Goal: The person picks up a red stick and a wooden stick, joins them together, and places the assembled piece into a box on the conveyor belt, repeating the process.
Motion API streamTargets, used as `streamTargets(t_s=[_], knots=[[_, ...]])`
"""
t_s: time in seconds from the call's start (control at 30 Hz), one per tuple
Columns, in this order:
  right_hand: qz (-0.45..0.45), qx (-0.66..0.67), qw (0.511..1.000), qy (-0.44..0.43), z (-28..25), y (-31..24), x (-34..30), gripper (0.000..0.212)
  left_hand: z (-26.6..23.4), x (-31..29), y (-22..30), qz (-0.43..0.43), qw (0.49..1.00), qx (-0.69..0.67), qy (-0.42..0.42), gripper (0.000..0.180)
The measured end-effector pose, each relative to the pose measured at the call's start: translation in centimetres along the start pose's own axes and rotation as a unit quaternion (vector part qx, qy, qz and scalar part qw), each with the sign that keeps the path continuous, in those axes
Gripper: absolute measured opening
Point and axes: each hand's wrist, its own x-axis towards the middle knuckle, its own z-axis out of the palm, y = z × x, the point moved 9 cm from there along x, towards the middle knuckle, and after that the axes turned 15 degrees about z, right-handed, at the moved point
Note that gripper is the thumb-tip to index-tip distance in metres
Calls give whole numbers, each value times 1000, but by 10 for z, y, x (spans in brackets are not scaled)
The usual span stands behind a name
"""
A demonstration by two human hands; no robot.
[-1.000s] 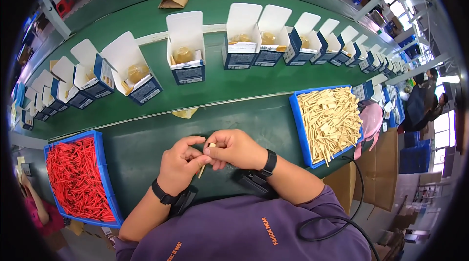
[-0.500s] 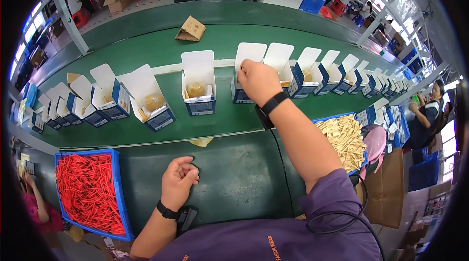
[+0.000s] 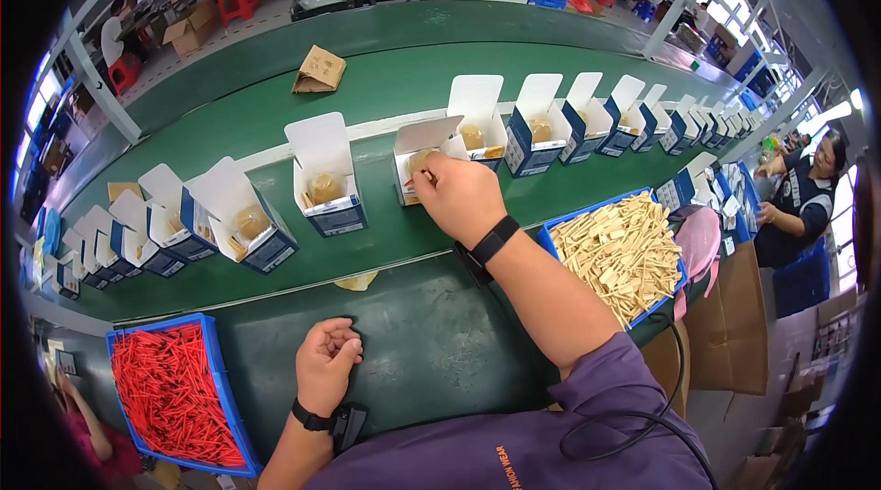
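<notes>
My right hand (image 3: 462, 200) is at the front of an open white-and-blue box (image 3: 429, 136), its fingers pinched over the opening. A thin red bit shows by the fingertips, but what they hold is mostly hidden. Inside that box a round tan object (image 3: 422, 160) is partly visible behind the hand. To its left stands another open box (image 3: 318, 137) with a similar round tan object (image 3: 325, 187) in it. My left hand (image 3: 328, 360) hovers over the near dark green surface, fingers loosely curled; the inside of its palm is hidden.
Open boxes stand in a row along the green conveyor belt (image 3: 385, 238). A blue tray (image 3: 220, 380) of thin red sticks lies at left, another blue tray (image 3: 681, 283) of small wooden pieces at right. A folded brown cardboard piece (image 3: 319, 70) lies beyond; a person (image 3: 797, 201) is at right.
The boxes and trays have shifted in the view, the boxes leftward and lower. My right hand remains at the same box, whose lid now looks more tilted. My left hand stays curled.
</notes>
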Motion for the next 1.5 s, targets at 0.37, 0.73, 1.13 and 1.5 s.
streamTargets(t_s=[0.37, 0.73, 1.13, 1.5], knots=[[-17, -39, 999, -17, 13, -11, 3, 19, -37, -43, 71, 36, 986, 158, 35, 22], [-56, -134, 985, -98, 34, -16, 13, 18, -211, -115, 173, 117, 822, 516, 209, 24], [-94, 16, 991, -95, -28, -20, 16, 25, -267, -115, 113, 55, 692, 719, -22, 31], [240, -27, 948, -206, -172, 184, -64, 16, -353, -132, 130, 70, 800, 577, 152, 15]])
